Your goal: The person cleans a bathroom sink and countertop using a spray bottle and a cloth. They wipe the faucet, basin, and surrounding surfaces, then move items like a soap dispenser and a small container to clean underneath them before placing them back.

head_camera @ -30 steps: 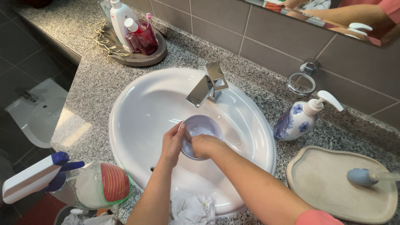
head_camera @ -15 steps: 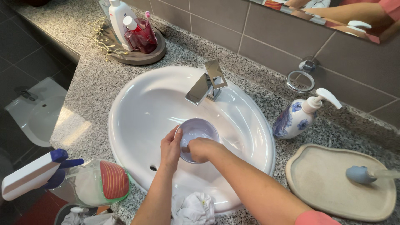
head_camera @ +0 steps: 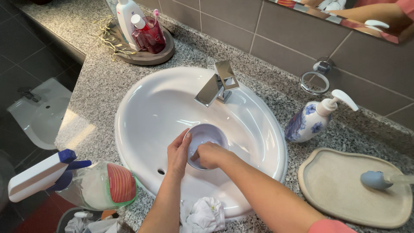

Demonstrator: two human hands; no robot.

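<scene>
- Head view, hands: the left hand (head_camera: pixel 179 153) grips the left rim of a small pale lilac bowl (head_camera: pixel 209 134), thumb against the outer wall, fingers curled along the rim. The right hand (head_camera: pixel 210 154) is closed into a loose fist, its knuckles pressed into the bowl's near inner wall; whether it holds anything cannot be told.
- Head view, bowl: it sits tilted toward the person, held over the middle of the white oval sink (head_camera: pixel 142 112), just in front of the square chrome tap (head_camera: pixel 217 83) and below its spout.
- Head view, near edge: a crumpled white cloth (head_camera: pixel 202 214) lies on the sink's front rim, between the two forearms.
- Head view, left side: a spray bottle (head_camera: pixel 92 185) with a white and blue trigger lies on its side on the speckled granite counter (head_camera: pixel 92 86).
- Head view, right side: a white soap dispenser with blue flowers (head_camera: pixel 312 118) stands just beside the sink; a beige tray (head_camera: pixel 340 194) carries a grey-blue handled item (head_camera: pixel 376 179).
- Head view, far left: a round tray (head_camera: pixel 148 56) holds a white bottle and a red cup.
</scene>
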